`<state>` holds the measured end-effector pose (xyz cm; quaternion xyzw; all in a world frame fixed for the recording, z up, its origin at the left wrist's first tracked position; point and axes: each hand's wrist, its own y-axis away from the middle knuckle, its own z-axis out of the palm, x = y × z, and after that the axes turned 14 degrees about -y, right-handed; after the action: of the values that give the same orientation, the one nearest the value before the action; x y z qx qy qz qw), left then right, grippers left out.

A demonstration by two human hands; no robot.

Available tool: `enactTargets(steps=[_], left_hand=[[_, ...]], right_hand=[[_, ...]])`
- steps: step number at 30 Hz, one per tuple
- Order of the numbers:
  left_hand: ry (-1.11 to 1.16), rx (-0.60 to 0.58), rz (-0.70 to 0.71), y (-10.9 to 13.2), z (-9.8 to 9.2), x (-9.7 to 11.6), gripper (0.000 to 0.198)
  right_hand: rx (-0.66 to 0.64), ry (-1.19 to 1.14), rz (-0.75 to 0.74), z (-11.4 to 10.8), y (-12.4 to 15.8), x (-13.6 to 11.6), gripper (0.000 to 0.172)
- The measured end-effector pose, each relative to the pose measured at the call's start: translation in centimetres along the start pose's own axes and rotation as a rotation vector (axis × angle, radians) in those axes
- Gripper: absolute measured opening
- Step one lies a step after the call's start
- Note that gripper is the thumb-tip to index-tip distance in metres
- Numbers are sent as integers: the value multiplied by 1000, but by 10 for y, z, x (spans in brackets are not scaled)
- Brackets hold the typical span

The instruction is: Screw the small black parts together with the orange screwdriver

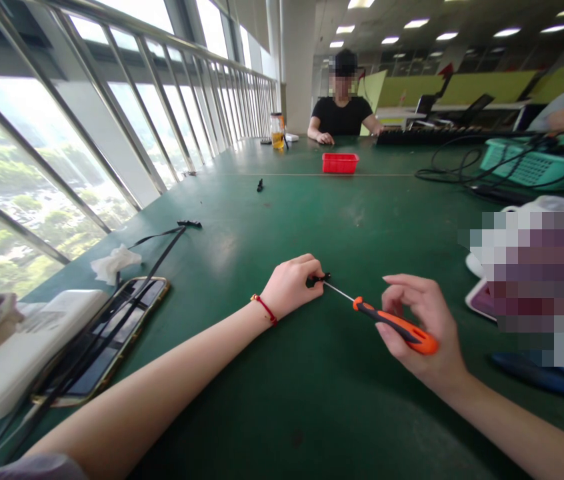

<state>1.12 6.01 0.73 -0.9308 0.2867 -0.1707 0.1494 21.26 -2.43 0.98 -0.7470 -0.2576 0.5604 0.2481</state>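
Note:
My left hand (pixel 298 283) pinches a small black part (pixel 327 276) just above the green table, with the fingers hiding most of it. A red cord bracelet circles that wrist. In my right hand (pixel 425 327) lies a screwdriver (pixel 396 325) with an orange and dark grey handle, its butt against the palm and the thumb beside it. The fingers are loosely curled and partly lifted off the handle. The thin metal shaft points left, and its tip reaches the black part at my left fingertips; whether it sits in a screw is too small to tell.
A phone (pixel 129 333), a white device (pixel 27 347) and black straps lie left. Beyond are a small black piece (pixel 260 185), a red tray (pixel 341 164) and a jar (pixel 277 131). A teal basket (pixel 527 167) with cables stands right. A person (pixel 343 113) sits opposite.

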Motion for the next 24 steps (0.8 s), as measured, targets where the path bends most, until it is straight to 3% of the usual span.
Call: enactTargets(steps=[4, 8, 10, 12, 15, 20, 22, 24], left_hand=[[4, 0, 0, 0, 0, 0, 8], [0, -3, -2, 0, 0, 0, 7], [1, -3, -2, 0, 0, 0, 7], [3, -2, -3, 0, 0, 0, 7], [5, -1, -6, 0, 0, 0, 8], [4, -2, 2, 0, 0, 0, 7], [1, -3, -1, 0, 0, 0, 7], [0, -5, -4, 0, 1, 0, 7]], right_hand=[[-50, 56, 48, 0, 2, -3, 17], [53, 48, -56, 0, 3, 2, 36], [43, 23, -64, 0, 3, 3, 45], [-17, 26, -21, -1, 3, 2, 42], [-69, 69, 28, -1, 3, -2, 20], [51, 68, -87, 1, 2, 0, 40], [26, 46, -72, 0, 1, 1, 47], [-30, 65, -39, 0, 2, 0, 38]])
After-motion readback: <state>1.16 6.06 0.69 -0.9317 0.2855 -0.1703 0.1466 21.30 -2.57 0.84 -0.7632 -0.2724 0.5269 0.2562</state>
